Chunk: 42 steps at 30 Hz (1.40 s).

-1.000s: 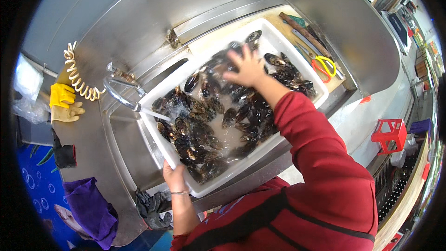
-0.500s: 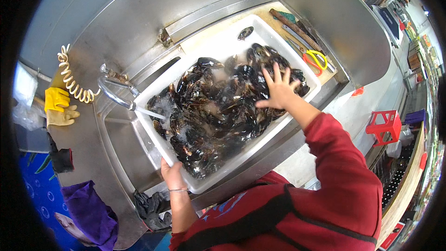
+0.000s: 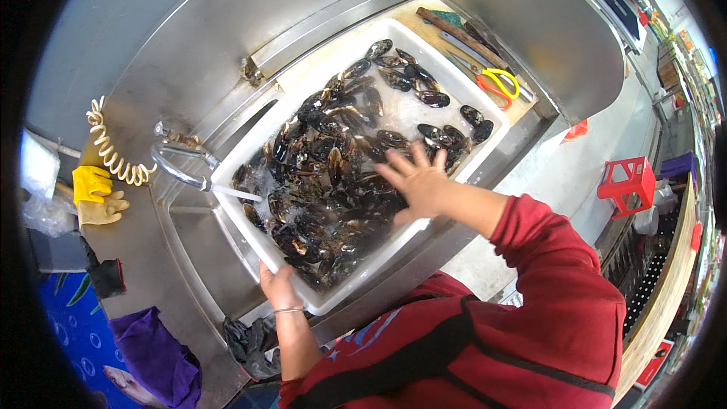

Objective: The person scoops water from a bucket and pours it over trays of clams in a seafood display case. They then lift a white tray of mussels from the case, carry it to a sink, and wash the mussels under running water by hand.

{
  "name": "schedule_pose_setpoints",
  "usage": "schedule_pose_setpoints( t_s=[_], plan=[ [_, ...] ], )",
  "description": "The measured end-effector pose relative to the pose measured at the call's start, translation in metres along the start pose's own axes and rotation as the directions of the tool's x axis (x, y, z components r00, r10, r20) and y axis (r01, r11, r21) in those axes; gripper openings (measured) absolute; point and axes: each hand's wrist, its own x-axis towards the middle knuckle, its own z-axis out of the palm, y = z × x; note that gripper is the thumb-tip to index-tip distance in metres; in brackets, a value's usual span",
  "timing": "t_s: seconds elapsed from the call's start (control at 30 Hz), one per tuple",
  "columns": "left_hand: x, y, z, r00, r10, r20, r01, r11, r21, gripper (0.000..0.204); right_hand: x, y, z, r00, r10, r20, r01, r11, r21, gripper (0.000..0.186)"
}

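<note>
A white plastic tray [image 3: 469, 156] holds many dark mussels [image 3: 333, 167] in murky water, resting across a steel sink [image 3: 206, 251] and a pale cutting board. Water runs from a curved chrome tap [image 3: 182, 169] into the tray's left side. My left hand [image 3: 278, 284] grips the tray's near left corner. My right hand [image 3: 418, 182], fingers spread, lies on the mussels at the tray's right half, holding nothing visible.
Scissors [image 3: 496, 85] and a wooden-handled tool lie on the board [image 3: 522, 106]. Left are a coiled hose, yellow gloves [image 3: 95, 185], a purple cloth [image 3: 155, 352] and black gloves [image 3: 250, 344]. A red plastic stool [image 3: 627, 185] stands at the right.
My right hand has moved down toward the near side. The mussels have shifted, baring white tray at the top right. The whole view has shifted slightly.
</note>
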Motion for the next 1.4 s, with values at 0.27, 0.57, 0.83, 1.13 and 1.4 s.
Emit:
schedule_pose_setpoints(
  t_s=[0.27, 0.57, 0.83, 1.13, 1.4],
  plan=[
    [0.009, -0.001, -0.002, 1.0, 0.01, -0.011, -0.01, 1.0, 0.023, 0.046, 0.059, 0.048, -0.01, 0.915, 0.333, -0.228, -0.299, 0.939, 0.17, 0.108],
    [0.007, -0.005, 0.0, 0.999, -0.048, -0.001, 0.048, 0.998, 0.035, 0.042, 0.029, 0.119, 0.008, 0.831, 0.532, -0.162, -0.469, 0.827, 0.31, 0.095],
    [-0.013, -0.009, 0.0, 0.997, -0.029, -0.068, 0.029, 1.0, -0.002, 0.047, 0.05, 0.073, -0.021, 0.929, -0.105, -0.355, 0.212, 0.937, 0.278, 0.072],
    [-0.036, -0.004, 0.003, 0.996, -0.005, -0.09, 0.011, 0.998, 0.066, 0.042, 0.145, 0.027, -0.064, 0.822, 0.429, -0.375, -0.272, 0.874, 0.404, 0.091],
    [-0.032, -0.014, 0.024, 0.998, -0.047, -0.031, 0.047, 0.999, 0.015, 0.043, 0.061, -0.069, -0.017, 0.954, -0.073, -0.291, 0.124, 0.979, 0.159, 0.095]
  ],
)
